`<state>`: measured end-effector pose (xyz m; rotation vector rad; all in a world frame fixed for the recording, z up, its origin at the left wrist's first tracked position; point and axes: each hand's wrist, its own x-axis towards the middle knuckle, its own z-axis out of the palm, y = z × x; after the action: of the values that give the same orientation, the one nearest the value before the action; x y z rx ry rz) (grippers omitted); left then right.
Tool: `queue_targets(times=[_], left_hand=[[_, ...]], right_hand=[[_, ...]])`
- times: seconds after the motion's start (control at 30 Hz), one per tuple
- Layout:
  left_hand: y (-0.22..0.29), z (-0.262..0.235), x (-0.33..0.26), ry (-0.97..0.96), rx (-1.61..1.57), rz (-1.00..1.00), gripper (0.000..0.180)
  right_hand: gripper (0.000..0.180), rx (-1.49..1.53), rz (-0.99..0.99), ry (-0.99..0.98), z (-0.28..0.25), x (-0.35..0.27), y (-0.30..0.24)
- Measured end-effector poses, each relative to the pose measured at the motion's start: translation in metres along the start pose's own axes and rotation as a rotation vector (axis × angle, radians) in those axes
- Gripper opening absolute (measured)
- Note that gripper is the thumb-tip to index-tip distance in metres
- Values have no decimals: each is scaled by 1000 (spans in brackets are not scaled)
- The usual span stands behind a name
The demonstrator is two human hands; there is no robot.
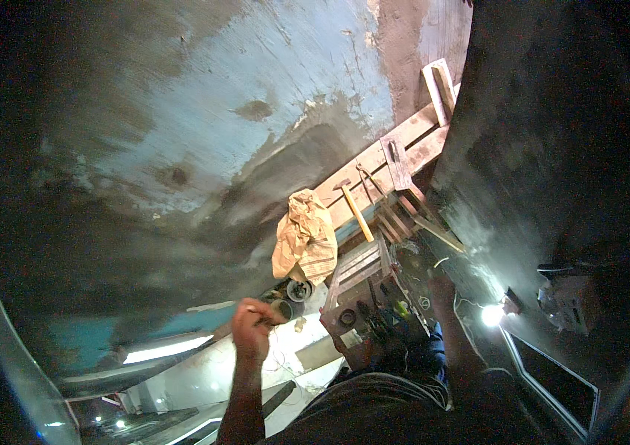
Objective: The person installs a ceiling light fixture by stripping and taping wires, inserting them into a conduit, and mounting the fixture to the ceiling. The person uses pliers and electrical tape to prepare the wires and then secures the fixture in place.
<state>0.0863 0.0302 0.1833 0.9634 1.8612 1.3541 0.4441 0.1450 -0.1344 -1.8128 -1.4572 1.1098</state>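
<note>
My left hand [252,326] is raised at the lower middle, its fingers curled together. Whatever they may hold is too blurred to make out. Just beside its fingertips is a round, dark container [283,308], and I cannot tell whether they touch. A pot with a pale rim [300,290] stands close by, below a crumpled brown paper bag [305,241]. On the right, my right hand [443,285] hangs low in shadow near a dark stand carrying tools, its fingers hard to see. A small pale curved piece [441,262] shows just above it.
Wooden planks [419,127] run along a large curved, patchy blue-grey surface [307,67]. On them lie a hammer [355,211] and pincers [365,176]. A stepladder [359,267] stands in front, with a tape roll [347,317] beside it. A bright lamp [492,315] glows at right.
</note>
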Motion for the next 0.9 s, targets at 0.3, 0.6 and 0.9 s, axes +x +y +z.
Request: queue_targets(times=[0.3, 0.6, 0.9], left_hand=[[164, -133, -12, 492, -272, 467, 11], [291, -189, -84, 728, -522, 1048, 19], [394, -139, -99, 962, -169, 1421, 21]], right_hand=[[32, 79, -248, -348, 86, -22, 61], [31, -965, -1155, 451, 100, -15, 57], [27, -649, -751, -116, 101, 12, 15]])
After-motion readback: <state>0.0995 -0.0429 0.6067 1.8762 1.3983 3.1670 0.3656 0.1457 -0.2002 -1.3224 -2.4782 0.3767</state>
